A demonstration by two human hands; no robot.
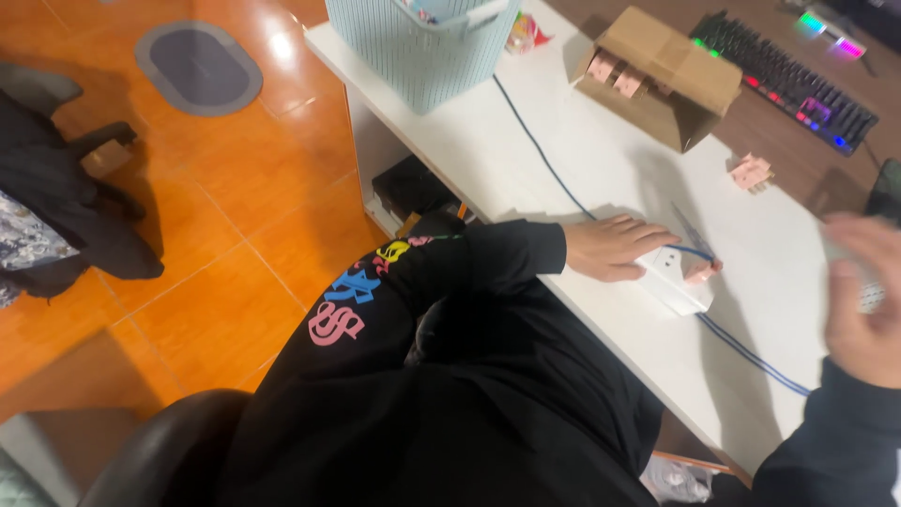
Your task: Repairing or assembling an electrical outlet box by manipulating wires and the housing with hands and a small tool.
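White surface: a long desk (601,178) runs across the view; its bare top carries everything listed below.
Left hand: the left hand (612,248) lies flat on the desk, fingers loosely curled round the near end of a white power strip (674,277), steadying rather than clenching it.
Power strip: it rests on the desk at the fingertips, a small pink plug block (702,271) seated at its far end.
Cable: a blue-and-white cable (554,178) crosses the desk and passes under the strip toward the near edge.
Right hand: the right hand (868,305) hovers above the desk, motion-blurred, fingers spread; whether it holds anything cannot be told.
Surroundings: a pale blue basket (422,47), a cardboard box (662,75) with pink blocks inside, one loose pink block (751,172), and a lit keyboard (784,80).
Risk, judged: the light hold may let the strip slide when the plug block is pushed or pulled; the cable near the edge could snag a sleeve and drag the strip off.
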